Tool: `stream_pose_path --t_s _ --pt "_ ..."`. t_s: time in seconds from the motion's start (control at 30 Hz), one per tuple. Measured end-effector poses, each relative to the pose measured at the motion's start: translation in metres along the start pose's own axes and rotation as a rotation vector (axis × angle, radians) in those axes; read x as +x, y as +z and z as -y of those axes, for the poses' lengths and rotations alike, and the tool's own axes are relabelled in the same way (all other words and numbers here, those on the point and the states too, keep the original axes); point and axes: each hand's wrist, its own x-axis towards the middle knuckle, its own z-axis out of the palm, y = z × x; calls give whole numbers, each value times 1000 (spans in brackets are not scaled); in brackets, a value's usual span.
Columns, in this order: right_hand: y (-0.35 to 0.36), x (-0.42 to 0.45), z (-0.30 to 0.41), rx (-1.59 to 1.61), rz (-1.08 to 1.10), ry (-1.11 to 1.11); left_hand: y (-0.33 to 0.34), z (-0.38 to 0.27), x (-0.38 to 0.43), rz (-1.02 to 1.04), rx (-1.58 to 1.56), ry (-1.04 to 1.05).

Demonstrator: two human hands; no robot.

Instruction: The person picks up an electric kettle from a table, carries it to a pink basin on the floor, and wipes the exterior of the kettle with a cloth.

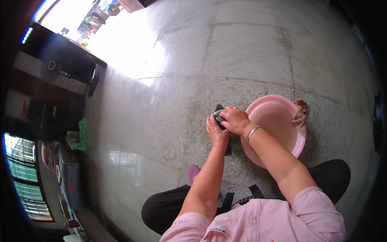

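Note:
Both of my hands are on a small dark object with a pale rim (219,112), just left of a pink plastic basin. My left hand (217,133) grips its left and lower side. From the right, my right hand (235,119) curls its fingers over the top; a metal bangle is on that wrist. Much of the object is hidden by my fingers, so its kind is unclear. A dark flat piece shows above and below my hands. The basin (272,98) holds cloudy liquid. A wet brown cloth (300,113) hangs over its right rim.
Stone floor tiles (169,112) surround me. My knees flank my arms, and a pink shoe (193,172) shows at lower left. Along the left side stand a dark cabinet, a green bag (82,137) and a crate (71,178). A bright doorway lies at upper left.

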Motion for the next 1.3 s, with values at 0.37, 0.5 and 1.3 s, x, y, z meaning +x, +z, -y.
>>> stream_pose_path --t_s 0.37,0.5,1.3 --pt "-9 19 -31 -311 287 -30 -15 -11 -1 10 -114 -155" --pt "-3 17 -21 -162 -73 54 -14 -10 0 46 -96 -196" --pt "12 17 -23 -74 -135 -120 -15 -9 2 51 -75 -161"
